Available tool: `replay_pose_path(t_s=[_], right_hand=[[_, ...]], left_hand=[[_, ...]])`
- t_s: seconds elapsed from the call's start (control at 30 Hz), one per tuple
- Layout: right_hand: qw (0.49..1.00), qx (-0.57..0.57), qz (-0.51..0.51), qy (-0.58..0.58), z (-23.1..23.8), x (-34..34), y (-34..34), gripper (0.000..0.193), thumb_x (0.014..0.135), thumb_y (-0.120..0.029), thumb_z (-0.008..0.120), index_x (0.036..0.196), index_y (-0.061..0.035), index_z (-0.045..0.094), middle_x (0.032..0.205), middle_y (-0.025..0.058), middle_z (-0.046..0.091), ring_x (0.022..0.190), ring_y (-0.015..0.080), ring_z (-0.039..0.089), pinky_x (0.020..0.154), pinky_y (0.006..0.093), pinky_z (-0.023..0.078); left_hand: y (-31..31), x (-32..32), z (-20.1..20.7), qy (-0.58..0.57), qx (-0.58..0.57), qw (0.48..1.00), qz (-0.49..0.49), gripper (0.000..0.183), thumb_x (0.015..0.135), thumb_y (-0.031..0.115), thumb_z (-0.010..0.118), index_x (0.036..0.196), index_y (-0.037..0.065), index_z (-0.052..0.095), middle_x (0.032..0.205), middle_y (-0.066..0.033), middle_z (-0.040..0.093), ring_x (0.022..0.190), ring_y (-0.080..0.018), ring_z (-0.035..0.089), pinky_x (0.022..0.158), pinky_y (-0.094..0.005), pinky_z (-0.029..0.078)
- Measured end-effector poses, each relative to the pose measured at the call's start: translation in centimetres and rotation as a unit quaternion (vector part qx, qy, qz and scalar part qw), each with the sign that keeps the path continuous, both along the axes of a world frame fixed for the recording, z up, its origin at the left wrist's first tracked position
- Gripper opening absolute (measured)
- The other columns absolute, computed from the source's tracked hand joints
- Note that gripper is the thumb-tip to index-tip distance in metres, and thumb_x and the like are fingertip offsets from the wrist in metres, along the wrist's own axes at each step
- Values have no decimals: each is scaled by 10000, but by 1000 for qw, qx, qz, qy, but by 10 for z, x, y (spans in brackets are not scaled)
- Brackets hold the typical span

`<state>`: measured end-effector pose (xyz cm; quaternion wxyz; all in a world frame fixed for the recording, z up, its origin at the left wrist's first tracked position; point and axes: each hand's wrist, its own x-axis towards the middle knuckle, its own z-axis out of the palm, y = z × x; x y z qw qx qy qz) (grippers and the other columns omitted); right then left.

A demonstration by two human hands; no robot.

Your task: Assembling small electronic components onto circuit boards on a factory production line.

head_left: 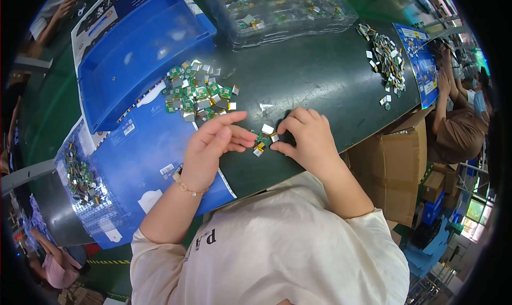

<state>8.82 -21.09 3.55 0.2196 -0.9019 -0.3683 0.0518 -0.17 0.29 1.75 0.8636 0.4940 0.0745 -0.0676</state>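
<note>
In front of me on the dark green tabletop lies a small cluster of green circuit boards [261,140] with silver battery cells attached. My left hand [216,137] is at its left side, fingers stretched out and apart, the fingertips close to the boards. On the right, the thumb and index finger of my right hand [309,137] close on a small silver battery cell [274,137] at the cluster's edge. Farther off to the left is a larger heap of the same boards and cells [200,94].
A blue plastic bin [144,54] stands back left on blue printed sheets [154,155]. Clear stacked trays [282,17] of boards are at the back. Another heap of parts [389,59] lies far right, near a cardboard box [386,161]. Other people [464,107] sit around the table.
</note>
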Motion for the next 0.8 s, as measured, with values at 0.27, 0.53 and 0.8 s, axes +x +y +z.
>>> replay_pose_path(t_s=[0.27, 0.53, 0.8], right_hand=[[994, 112, -2, 15, -2, 6, -5, 219, 642, -106, 771, 759, -94, 587, 711, 24, 602, 667, 229, 576, 628, 339, 432], [972, 221, 8, -76, 14, 10, 5, 206, 639, -42, 764, 729, -95, 587, 803, 44, 687, 724, 199, 641, 646, 305, 469], [954, 228, 118, -153, 18, 11, 49, 206, 591, -34, 722, 706, -94, 563, 874, 10, 683, 647, 210, 548, 613, 295, 453]], left_hand=[[-3, 0, 4, 44, 35, 998, -7, 301, 986, 194, 418, 1207, 19, 525, 1000, -100, 653, 924, -147, 617, 808, -266, 485], [-3, -4, -2, -7, 45, 998, -40, 267, 980, 180, 440, 1139, 9, 569, 997, -96, 658, 921, -137, 624, 798, -260, 485], [-14, -5, 0, 12, 13, 1000, 2, 294, 975, 156, 470, 1206, -9, 543, 1130, -111, 621, 1029, -182, 612, 873, -289, 485]])
